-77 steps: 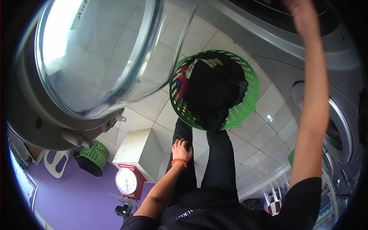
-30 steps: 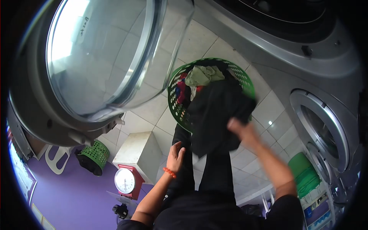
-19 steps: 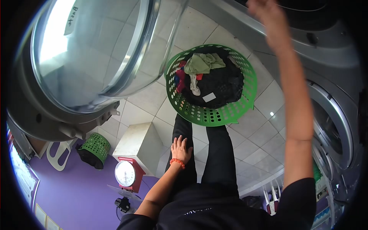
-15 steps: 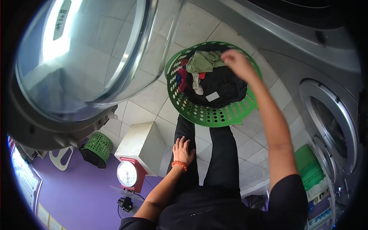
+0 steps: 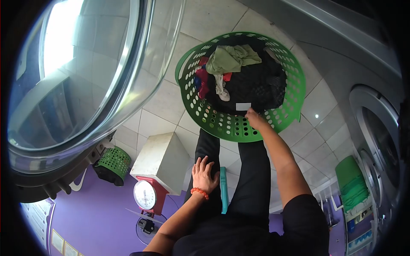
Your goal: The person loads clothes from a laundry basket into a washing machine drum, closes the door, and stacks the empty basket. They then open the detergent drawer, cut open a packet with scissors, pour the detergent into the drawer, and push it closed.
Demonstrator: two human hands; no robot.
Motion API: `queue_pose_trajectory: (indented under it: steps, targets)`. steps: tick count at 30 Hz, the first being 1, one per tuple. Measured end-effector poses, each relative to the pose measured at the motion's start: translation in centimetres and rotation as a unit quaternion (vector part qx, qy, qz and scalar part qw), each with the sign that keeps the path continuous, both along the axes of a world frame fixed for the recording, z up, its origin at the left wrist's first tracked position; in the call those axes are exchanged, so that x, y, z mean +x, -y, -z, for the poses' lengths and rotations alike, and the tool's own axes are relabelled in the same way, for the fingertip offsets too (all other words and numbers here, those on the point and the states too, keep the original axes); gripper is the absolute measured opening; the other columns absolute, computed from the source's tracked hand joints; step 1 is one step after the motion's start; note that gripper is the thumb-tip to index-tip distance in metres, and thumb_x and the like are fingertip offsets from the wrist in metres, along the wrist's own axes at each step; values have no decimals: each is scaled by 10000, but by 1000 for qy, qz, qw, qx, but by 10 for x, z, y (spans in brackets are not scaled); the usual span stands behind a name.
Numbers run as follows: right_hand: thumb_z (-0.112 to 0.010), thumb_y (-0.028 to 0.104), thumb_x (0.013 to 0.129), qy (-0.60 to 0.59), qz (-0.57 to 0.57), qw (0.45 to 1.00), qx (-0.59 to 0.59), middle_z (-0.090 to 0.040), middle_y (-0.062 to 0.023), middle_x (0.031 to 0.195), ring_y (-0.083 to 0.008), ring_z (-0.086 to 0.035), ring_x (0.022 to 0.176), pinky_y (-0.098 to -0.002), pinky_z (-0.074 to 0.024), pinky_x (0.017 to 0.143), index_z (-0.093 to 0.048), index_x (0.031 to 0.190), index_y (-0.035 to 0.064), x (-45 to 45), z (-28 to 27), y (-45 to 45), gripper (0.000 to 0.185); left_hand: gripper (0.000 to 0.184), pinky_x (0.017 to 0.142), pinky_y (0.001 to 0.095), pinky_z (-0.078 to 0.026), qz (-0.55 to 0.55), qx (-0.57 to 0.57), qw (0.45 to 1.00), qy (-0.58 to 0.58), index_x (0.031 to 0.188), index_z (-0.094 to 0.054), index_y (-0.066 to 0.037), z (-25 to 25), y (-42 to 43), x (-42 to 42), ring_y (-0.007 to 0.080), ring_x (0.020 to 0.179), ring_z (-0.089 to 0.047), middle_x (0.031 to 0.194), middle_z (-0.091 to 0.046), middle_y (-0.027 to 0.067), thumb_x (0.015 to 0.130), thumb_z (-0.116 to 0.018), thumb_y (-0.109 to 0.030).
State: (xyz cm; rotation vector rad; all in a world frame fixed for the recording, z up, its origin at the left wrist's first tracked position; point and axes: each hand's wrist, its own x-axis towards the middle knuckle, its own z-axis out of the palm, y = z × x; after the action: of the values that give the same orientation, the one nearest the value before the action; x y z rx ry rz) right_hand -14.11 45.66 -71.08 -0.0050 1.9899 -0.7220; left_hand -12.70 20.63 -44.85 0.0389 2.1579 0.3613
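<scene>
A green perforated laundry basket (image 5: 297,100) holds a heap of clothes. Black fabric (image 5: 260,83) fills most of it, with a light green garment (image 5: 228,59) on top. A whitish crumpled piece (image 5: 222,89) and a dark red cloth (image 5: 203,83) lie at the left. My right hand (image 5: 256,119) is over the basket's near side, its fingers closed at the lower edge of a small white card (image 5: 243,106). My left hand (image 5: 203,175), with an orange bead bracelet (image 5: 200,193), lies on my left leg with its fingers apart.
A large round transparent machine door (image 5: 158,64) stands open at the left. Grey front-loading machines (image 5: 376,115) line the right. A red dial scale (image 5: 145,195), a white box-shaped stand (image 5: 160,158) and a smaller green basket (image 5: 113,162) are at the lower left.
My right hand has moved from the light green garment toward me to the white card. The card has turned and shifted slightly. My left hand has stayed on my leg.
</scene>
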Motion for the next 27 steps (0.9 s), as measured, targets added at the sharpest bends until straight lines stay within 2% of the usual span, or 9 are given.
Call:
queue_pose_trajectory:
  steps: [1,5,7,9,13,17,22,24,27]
  targets:
    - [-503,-15,757,-1,7,998,-67,-440,-146,1049,-322,-510,979,-360,-446,841,-599,910,15,9,-2,-5,183,444,1015,468,-242,-2,2,1000,-6,1104,-538,-110,0,0,0,325,1252,-296,1309,-395,99,705,-642,-277]
    - [-496,-3,759,-38,31,998,-46,-445,-145,1103,-318,-485,1030,-387,-432,857,-590,964,49,6,-8,-18,232,417,1012,466,-246,-9,10,1000,-12,1080,-550,-105,0,-1,-4,324,1244,-311,1297,-408,100,704,-640,-260]
    - [-500,18,749,-310,31,943,116,-448,-136,1156,-310,-441,1097,-418,-390,916,-582,1002,85,-27,-21,-20,275,408,1012,465,-247,-10,10,1000,-12,1074,-553,-103,0,-1,-4,323,1243,-312,1295,-410,99,704,-637,-254]
    - [-493,46,748,-438,-57,871,215,-436,-133,1200,-309,-399,1145,-437,-337,969,-555,1057,111,-68,-33,-25,322,400,1011,464,-247,-9,10,1000,-11,1068,-556,-102,2,2,-4,322,1242,-314,1293,-412,98,705,-635,-248]
    - [-495,60,751,-352,-99,890,274,-470,-119,1164,-290,-415,1127,-437,-305,998,-547,1064,101,-86,-3,-51,320,386,995,456,-270,0,5,1000,-19,1047,-562,-102,4,3,-2,318,1231,-333,1277,-430,93,702,-648,-252]
    - [-485,48,787,-279,-3,946,163,-529,-107,1081,-283,-471,1046,-417,-338,963,-530,1084,77,-74,-15,-70,302,385,993,455,-273,-1,2,1000,-16,1046,-563,-106,4,3,0,317,1232,-333,1275,-432,89,702,-649,-254]
    - [-491,81,815,-285,226,931,24,-537,-163,1028,-327,-498,968,-406,-385,848,-497,1084,21,-53,-131,-62,276,385,980,437,-299,-25,23,999,-22,1046,-553,-101,6,3,-6,317,1202,-373,1238,-460,102,700,-654,-235]
    - [-474,74,816,-252,302,919,-22,-541,-174,991,-332,-518,924,-384,-403,816,-501,1050,0,-59,-202,-55,247,390,942,420,-354,-111,94,989,-28,1045,-538,-75,18,6,-14,334,1148,-427,1205,-473,136,687,-668,-161]
    - [-469,87,777,-188,415,881,-123,-525,-127,915,-230,-508,857,-314,-391,787,-498,990,-23,-56,-296,-62,241,650,931,385,-384,-204,191,958,-63,1246,-369,-49,14,-14,-58,344,1164,-408,1295,-355,180,665,-661,-28]
